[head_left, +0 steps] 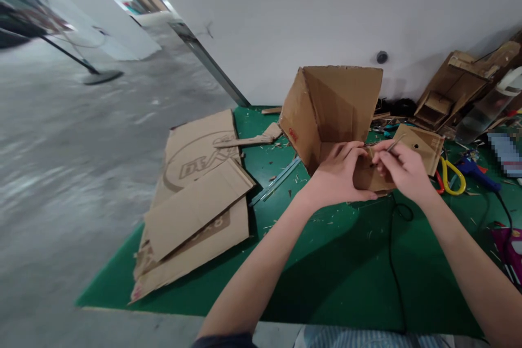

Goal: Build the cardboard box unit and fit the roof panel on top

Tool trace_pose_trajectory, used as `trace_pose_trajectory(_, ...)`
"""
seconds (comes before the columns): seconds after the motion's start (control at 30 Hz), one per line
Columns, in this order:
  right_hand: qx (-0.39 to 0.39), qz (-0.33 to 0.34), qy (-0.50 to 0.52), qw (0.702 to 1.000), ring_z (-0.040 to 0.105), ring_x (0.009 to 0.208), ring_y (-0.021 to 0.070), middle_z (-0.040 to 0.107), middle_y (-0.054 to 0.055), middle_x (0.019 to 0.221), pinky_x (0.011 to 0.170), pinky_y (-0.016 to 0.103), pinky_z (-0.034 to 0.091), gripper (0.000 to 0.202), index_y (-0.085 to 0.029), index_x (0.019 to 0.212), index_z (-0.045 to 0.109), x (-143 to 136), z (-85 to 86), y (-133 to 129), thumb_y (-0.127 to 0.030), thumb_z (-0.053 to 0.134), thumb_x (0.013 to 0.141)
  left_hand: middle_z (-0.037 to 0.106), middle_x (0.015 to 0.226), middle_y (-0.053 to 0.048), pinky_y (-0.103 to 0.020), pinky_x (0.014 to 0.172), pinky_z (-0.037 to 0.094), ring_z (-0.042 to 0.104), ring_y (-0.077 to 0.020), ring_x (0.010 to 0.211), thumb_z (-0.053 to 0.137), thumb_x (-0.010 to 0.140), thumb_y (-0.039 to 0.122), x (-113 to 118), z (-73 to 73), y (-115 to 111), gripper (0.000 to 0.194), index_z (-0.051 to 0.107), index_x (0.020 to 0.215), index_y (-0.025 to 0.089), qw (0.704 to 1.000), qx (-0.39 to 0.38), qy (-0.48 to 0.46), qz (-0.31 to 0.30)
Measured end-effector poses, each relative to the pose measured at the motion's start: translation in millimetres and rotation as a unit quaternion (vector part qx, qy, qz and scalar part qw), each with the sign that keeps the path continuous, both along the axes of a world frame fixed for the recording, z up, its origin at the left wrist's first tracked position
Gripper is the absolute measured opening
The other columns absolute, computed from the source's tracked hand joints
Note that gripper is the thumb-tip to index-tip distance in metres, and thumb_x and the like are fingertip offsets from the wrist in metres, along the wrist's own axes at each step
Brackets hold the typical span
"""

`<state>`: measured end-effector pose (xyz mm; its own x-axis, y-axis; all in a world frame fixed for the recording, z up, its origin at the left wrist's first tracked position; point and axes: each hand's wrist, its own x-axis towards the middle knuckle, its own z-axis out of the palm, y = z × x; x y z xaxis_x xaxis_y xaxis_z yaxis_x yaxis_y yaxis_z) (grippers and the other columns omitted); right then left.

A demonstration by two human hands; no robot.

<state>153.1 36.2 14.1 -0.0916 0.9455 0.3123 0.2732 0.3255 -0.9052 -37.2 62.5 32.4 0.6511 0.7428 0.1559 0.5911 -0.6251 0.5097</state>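
Note:
An open cardboard box structure [342,98] stands on the green table, with two walls upright and a lower panel facing me. My left hand [340,174] lies across that lower panel, thumb and fingers spread apart and pressing on it. In my right hand [402,168] is a thin pen-like tool [396,142], pinched between thumb and fingers, its lower end close to the panel. What kind of tool it is cannot be made out. Just right of this hand lies a small cardboard piece with a dark hole [426,147].
Flat cardboard sheets [196,206] lie at the left. Clear strips [275,182] and a cardboard strip [244,142] are nearer the box. Yellow-handled scissors [454,176], a blue glue gun [477,171] and a plastic bottle [485,111] are at right. A black cable [391,261] crosses the table.

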Motion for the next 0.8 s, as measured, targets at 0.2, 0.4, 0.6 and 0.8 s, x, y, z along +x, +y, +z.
trace_pose_trajectory(0.2, -0.014, -0.025, 0.022, 0.999, 0.063, 0.070, 0.0151, 0.069, 0.006, 0.090, 0.057, 0.028, 0.053, 0.026, -0.021, 0.106, 0.063, 4.0, -11.9, 1.6, -0.044, 0.052, 0.099, 0.048, 0.148, -0.013, -0.057, 0.111, 0.042, 0.040, -0.0385, 0.138, 0.085, 0.066, 0.055, 0.9, -0.1, 1.3, 0.073, 0.052, 0.124, 0.023, 1.000, -0.005, -0.005, -0.002)
trace_pose_trajectory(0.4, 0.014, -0.025, -0.046, 0.999, 0.064, 0.069, 0.0146, 0.070, 0.005, 0.089, 0.068, 0.032, 0.055, 0.021, -0.021, 0.104, 0.063, 2.8, -10.8, 2.7, -0.033, 0.047, 0.101, 0.048, 0.147, -0.013, -0.054, 0.111, 0.042, 0.040, -0.0377, 0.138, 0.084, 0.066, 0.056, 2.1, 1.9, 1.9, 0.072, 0.052, 0.121, 0.021, 1.000, -0.004, 0.010, 0.000)
trace_pose_trajectory(0.6, 0.008, -0.023, -0.024, 0.999, 0.064, 0.070, 0.0141, 0.071, 0.005, 0.090, 0.067, 0.031, 0.055, 0.019, -0.020, 0.104, 0.062, 2.6, -7.7, 0.2, -0.032, 0.047, 0.100, 0.048, 0.147, -0.013, -0.055, 0.111, 0.042, 0.041, -0.0383, 0.138, 0.085, 0.066, 0.055, 1.8, 1.3, 0.7, 0.071, 0.053, 0.120, 0.023, 1.000, -0.001, 0.003, -0.002)
trace_pose_trajectory(0.8, 0.008, -0.018, -0.020, 1.000, 0.063, 0.068, 0.0131, 0.070, 0.005, 0.090, 0.066, 0.030, 0.054, 0.017, -0.020, 0.102, 0.062, 1.8, -6.4, -1.1, -0.029, 0.048, 0.099, 0.044, 0.151, -0.014, -0.056, 0.114, 0.039, 0.039, -0.0387, 0.141, 0.085, 0.066, 0.054, 1.6, 1.4, -0.1, 0.072, 0.052, 0.121, 0.022, 1.000, -0.006, 0.007, 0.002)
